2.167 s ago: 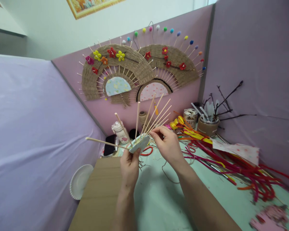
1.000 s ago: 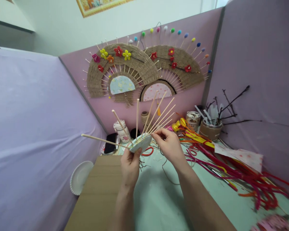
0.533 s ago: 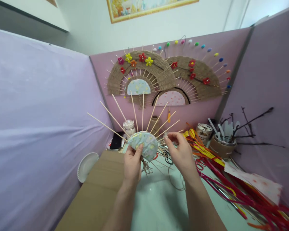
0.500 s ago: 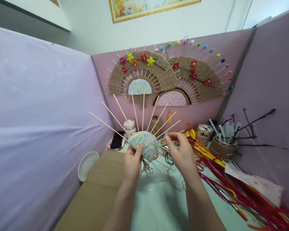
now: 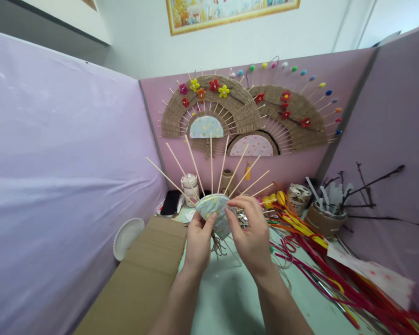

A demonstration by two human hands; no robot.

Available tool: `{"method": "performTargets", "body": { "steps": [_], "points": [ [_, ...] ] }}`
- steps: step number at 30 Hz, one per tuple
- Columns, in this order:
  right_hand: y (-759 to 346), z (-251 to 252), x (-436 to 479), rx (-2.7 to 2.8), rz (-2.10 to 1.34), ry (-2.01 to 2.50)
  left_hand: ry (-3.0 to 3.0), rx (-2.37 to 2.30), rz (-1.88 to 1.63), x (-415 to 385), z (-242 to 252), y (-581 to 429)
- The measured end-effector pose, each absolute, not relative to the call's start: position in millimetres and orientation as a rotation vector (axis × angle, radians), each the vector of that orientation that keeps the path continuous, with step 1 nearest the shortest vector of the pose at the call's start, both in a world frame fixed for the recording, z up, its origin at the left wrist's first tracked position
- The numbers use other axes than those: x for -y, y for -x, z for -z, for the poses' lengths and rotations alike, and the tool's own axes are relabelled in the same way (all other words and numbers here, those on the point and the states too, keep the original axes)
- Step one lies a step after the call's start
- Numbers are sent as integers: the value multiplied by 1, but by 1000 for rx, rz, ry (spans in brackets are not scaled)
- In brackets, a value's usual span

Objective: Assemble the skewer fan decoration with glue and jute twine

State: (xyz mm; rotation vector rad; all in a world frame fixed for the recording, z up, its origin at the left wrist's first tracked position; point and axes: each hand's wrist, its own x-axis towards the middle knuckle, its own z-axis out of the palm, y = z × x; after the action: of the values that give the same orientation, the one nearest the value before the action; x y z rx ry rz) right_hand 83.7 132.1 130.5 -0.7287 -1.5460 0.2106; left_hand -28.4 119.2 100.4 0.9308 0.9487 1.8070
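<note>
Above the table [image 5: 212, 298], my left hand [image 5: 199, 237] pinched the pale-blue base [image 5: 219, 208], apparently so its fanned sticks [image 5: 211, 163] stood clear; my right hand [image 5: 250, 232], nearly closed, touched its edge, whether gripping I couldn't tell.

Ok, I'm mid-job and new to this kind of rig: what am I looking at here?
There is no machine: these are a person's bare hands, and every picture comes from one camera worn on the head, looking forward and down. The left hand holds a pale blue patterned piece with thin sticks fanning from its upper edge. The right hand is at its right side; whether it pinches anything is unclear. On the pale green table, colourful craft stems lie at right, near a brown pot of twigs. Cardboard is at left. Two woven fans hang behind.
</note>
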Motion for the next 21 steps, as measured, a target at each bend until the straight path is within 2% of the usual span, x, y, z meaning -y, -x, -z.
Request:
{"method": "performTargets", "body": {
  "steps": [10, 21],
  "points": [
    [-89, -141, -115, 1617, -15, 541, -1300, -1159, -1890, -108, -104, 27],
    [-84, -137, -112, 1617, 100, 501, -1641, -1293, -1818, -102, -104, 30]
  ]
}}
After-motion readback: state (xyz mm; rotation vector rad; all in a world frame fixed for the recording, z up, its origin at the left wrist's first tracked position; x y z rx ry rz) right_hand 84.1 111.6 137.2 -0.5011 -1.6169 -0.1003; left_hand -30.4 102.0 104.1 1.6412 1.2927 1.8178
